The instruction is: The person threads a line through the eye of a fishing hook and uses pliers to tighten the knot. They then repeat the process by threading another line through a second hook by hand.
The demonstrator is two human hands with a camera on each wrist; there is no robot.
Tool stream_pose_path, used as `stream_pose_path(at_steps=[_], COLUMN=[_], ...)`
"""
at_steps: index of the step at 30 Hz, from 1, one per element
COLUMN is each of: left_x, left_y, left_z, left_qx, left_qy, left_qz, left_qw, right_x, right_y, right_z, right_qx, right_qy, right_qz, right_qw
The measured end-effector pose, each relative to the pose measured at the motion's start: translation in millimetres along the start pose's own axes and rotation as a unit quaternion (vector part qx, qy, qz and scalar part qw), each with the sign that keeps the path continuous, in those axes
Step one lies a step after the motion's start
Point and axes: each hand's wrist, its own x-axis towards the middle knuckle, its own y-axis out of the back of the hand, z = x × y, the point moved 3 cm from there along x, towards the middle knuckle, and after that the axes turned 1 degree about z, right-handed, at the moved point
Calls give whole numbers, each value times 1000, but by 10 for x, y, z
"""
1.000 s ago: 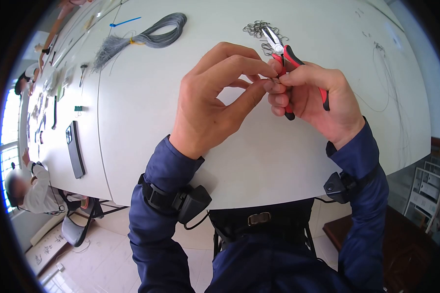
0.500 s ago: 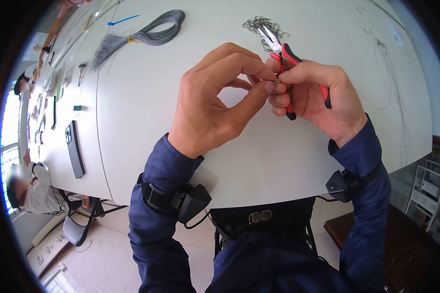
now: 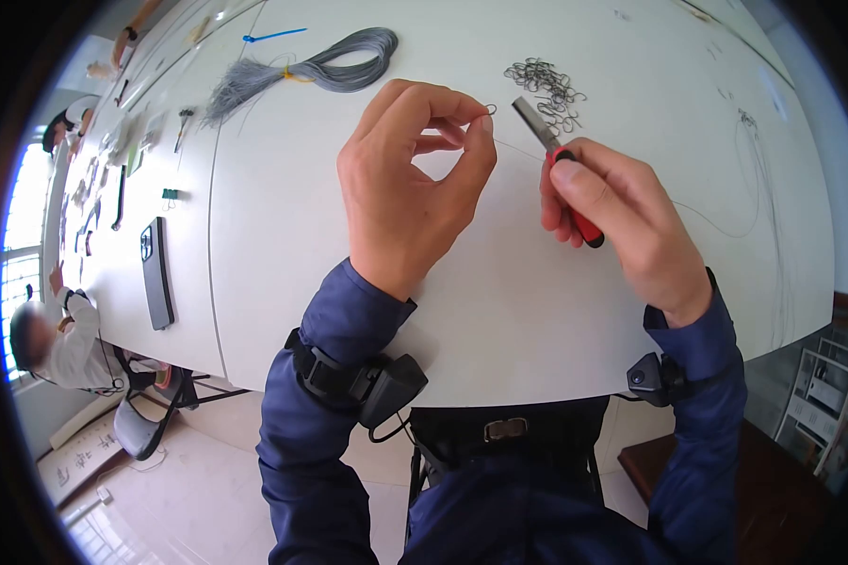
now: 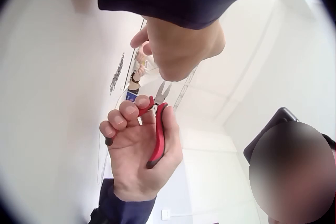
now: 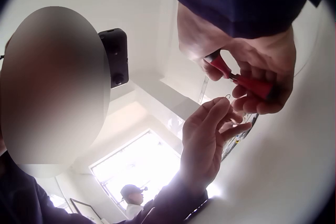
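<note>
left hand: the left hand (image 3: 407, 184) is raised over the white table (image 3: 499, 301), thumb and forefinger pinching a tiny wire ring (image 3: 490, 109) at the fingertips, other fingers curled loosely under it.
right hand: the right hand (image 3: 612, 212) sits at about 3 o'clock of the left one, clenched round the red handles of the needle-nose pliers (image 3: 558, 160); nose points to roughly 11 o'clock, toward the ring but not touching it.
gap: hands are apart, a thin wire (image 3: 523, 149) lies on the table between them.
ring pile: a heap of small wire rings (image 3: 546, 83) at 12 o'clock of the pliers' tip.
wire bundle: grey wire bundle (image 3: 320, 71) at 10 o'clock of the left hand.
phone: dark phone (image 3: 157, 273) far out at 9 o'clock.
</note>
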Motion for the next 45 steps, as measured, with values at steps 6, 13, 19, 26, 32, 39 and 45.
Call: stream_pose_path(at_steps=[6, 13, 19, 26, 32, 39, 45], left_x=[0, -4, -10, -17, -18, -20, -20], left_y=[-8, -22, -21, -23, -18, -25, -28], left_z=[-10, -18, -14, -5, -13, -24, -21], left_qx=[18, 13, 7, -1, -2, -9, -17], left_qy=[-13, -3, 29, 59, 74, 77, 83], left_qz=[12, 7, 2, -2, 0, -4, -6], left_qw=[1000, 1000, 1000, 998, 997, 997, 996], right_x=[-14, 0, 1, 0, 0, 2, 6], right_y=[-59, -85, -99, -102, -120, -120, -126], right_z=[57, 93, 82, 78, 102, 95, 97], right_qx=[-85, -102, -116, -133, -91, -109, -121], right_qy=[15, 29, 30, 41, 39, 30, 48], right_qz=[44, 58, 65, 70, 72, 67, 80], right_qw=[995, 993, 991, 988, 993, 991, 988])
